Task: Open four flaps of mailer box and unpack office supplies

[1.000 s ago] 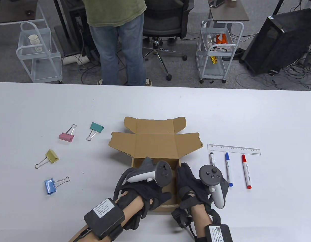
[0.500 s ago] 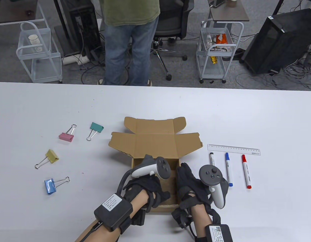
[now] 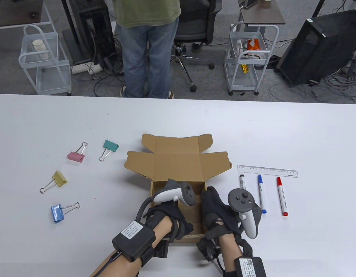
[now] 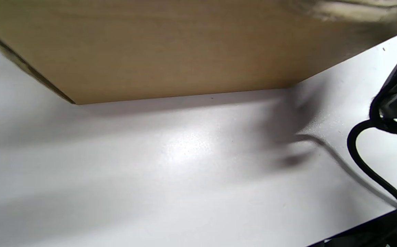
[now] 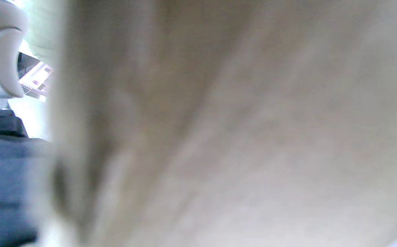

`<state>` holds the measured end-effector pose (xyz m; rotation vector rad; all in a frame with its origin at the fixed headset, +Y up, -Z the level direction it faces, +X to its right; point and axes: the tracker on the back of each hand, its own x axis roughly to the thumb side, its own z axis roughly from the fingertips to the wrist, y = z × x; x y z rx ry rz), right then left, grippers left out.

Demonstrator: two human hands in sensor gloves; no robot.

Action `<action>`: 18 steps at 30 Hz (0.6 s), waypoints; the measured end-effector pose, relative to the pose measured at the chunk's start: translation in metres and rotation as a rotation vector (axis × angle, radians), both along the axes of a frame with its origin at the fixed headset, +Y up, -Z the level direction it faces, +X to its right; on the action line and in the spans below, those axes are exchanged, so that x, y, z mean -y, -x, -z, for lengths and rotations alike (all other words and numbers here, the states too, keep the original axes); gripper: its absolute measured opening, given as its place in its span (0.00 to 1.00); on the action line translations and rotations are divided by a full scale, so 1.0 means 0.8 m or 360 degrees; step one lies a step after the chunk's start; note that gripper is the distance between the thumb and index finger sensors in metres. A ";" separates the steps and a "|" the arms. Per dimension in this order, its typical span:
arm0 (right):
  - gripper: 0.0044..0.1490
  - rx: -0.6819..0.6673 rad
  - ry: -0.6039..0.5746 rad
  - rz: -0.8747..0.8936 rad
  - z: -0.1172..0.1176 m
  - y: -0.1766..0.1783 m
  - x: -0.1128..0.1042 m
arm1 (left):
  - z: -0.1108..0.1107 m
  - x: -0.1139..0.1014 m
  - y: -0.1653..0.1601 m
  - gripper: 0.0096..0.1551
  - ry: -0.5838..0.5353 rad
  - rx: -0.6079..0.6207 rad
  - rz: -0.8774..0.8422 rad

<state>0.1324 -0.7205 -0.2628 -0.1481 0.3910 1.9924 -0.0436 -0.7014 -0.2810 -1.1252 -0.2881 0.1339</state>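
The brown mailer box [image 3: 178, 164] sits at the table's near middle with its lid and side flaps spread open toward the far side. My left hand [image 3: 172, 216] reaches over the box's near left corner into it; its fingers are hidden under the tracker. My right hand [image 3: 215, 210] lies along the box's right wall and holds it. The inside of the box is mostly hidden by my hands. The left wrist view shows the box's outer wall [image 4: 171, 51] standing on the white table. The right wrist view is filled with blurred cardboard [image 5: 236, 120].
Left of the box lie pink [image 3: 76, 156], teal [image 3: 111, 145], yellow [image 3: 59, 177] and blue [image 3: 57, 213] binder clips. To the right lie a clear ruler [image 3: 267, 171] and black [image 3: 242, 182], blue [image 3: 261, 193] and red [image 3: 282, 196] markers. A person [image 3: 146, 43] stands beyond the table's far edge.
My left forearm has swung to the right and the hand has shifted slightly farther over the box. My right hand has not moved. The person behind the table has stepped right.
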 end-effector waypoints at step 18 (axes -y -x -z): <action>0.44 0.0004 -0.0004 -0.0009 0.000 0.001 -0.001 | 0.001 0.004 -0.004 0.32 0.0112 -0.0053 -0.0099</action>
